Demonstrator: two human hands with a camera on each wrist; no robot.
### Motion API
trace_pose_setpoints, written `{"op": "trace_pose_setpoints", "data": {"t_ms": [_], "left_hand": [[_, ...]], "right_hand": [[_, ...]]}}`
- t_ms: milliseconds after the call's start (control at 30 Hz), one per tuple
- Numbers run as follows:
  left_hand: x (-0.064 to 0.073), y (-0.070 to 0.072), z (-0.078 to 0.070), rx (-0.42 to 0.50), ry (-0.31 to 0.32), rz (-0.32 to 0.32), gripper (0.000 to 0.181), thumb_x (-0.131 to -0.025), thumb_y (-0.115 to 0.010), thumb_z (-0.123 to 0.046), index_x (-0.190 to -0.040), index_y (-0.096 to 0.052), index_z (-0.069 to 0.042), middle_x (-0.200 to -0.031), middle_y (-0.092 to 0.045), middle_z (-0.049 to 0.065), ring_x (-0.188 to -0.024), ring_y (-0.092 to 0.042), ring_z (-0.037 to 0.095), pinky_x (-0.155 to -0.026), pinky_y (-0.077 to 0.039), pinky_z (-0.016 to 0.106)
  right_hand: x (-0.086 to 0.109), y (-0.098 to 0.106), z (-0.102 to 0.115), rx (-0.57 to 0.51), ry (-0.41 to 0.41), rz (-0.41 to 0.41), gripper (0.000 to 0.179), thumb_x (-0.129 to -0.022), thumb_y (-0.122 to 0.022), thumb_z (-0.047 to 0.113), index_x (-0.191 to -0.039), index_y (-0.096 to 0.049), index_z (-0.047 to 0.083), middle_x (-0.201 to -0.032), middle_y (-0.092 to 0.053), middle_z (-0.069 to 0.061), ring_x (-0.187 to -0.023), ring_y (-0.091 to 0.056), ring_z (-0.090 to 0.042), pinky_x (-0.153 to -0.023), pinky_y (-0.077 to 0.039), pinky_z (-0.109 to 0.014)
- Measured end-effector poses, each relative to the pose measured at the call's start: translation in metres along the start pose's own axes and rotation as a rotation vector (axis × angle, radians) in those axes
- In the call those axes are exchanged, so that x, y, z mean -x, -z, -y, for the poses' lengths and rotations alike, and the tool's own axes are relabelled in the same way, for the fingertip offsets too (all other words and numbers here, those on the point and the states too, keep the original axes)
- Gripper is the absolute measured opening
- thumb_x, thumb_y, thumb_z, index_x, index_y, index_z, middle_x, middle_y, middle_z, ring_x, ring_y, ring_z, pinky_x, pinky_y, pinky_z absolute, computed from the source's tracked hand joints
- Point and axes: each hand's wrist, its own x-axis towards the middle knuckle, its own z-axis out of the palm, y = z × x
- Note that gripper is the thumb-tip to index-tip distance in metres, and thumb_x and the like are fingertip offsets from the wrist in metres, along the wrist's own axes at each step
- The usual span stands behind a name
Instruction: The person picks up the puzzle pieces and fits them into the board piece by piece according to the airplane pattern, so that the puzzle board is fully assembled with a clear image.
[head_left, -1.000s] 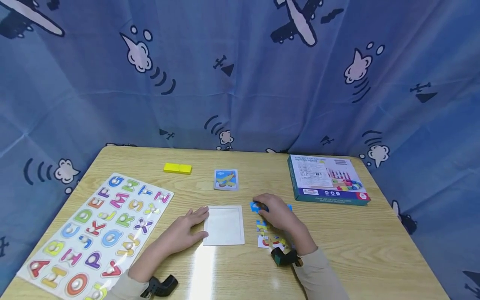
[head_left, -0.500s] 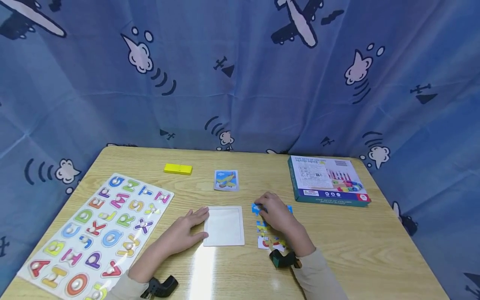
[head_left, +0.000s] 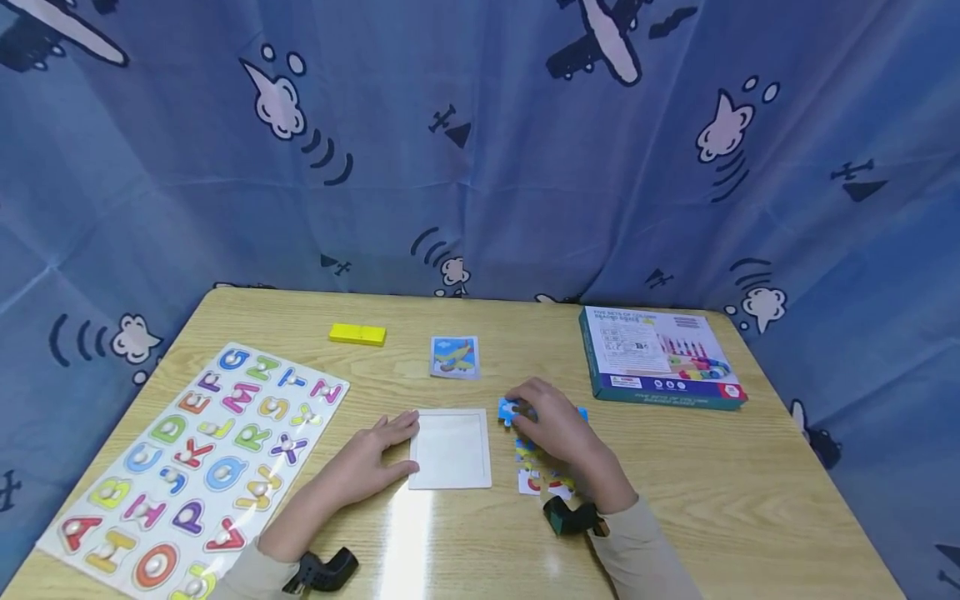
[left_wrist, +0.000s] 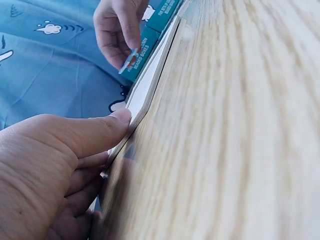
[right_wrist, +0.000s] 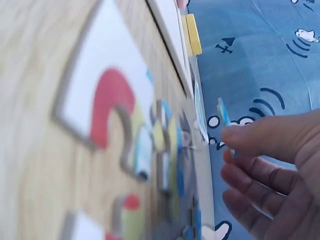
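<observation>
White tray, head view: flat on the wooden tabletop, rim in plain sight except where fingers reach its left edge.
Left hand, head view: fingers loosely stretched, fingertips and thumb touching the tray's left edge.
Right hand, head view: right of the tray, and it's pinching a blue puzzle piece near the tray's far right corner, just a slim strip of wood between.
Puzzle pieces, head view: right of the tray, partly hidden under the right hand.
Picture card, head view: beyond the tray's far edge, with a yellow block farther out, leftward.
Alphabet board, head view: well left of the tray, the left forearm crossing the room between.
Box, head view: beyond the tray, well to its right.
Thumb, left wrist view: resting on the tray's edge, other fingers lower, partly hidden.
Blue puzzle piece, right wrist view: edge-on between thumb and finger, above tabletop level; blurred pieces lie nearer the camera than the tray.
</observation>
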Motion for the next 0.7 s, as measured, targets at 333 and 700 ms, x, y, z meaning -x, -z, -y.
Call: {"op": "trace_pose_setpoints", "data": {"t_ms": [333,700], "left_hand": [[0.001,0.0,0.001,0.013,0.017,-0.004,0.056,-0.085,-0.069,-0.03,-0.132,-0.055,-0.002,-0.149,-0.039,0.003,-0.139,-0.034,0.024,-0.117,-0.024,0.045],[0.0,-0.001,0.002,0.007,-0.005,-0.017,0.054,-0.086,-0.068,-0.034,-0.129,-0.057,-0.003,-0.148,-0.041,0.002,-0.138,-0.036,0.025,-0.116,-0.026,0.048]], "right_hand": [[0.0,-0.006,0.028,-0.114,0.081,0.023,0.028,-0.087,-0.067,0.011,-0.114,-0.068,0.009,-0.106,-0.061,0.0,-0.094,-0.06,-0.012,-0.078,-0.056,-0.028],[-0.021,-0.027,0.065,-0.075,0.156,0.09,0.026,-0.087,-0.066,0.011,-0.113,-0.068,0.008,-0.104,-0.062,-0.002,-0.086,-0.055,-0.012,-0.073,-0.052,-0.025]]}}
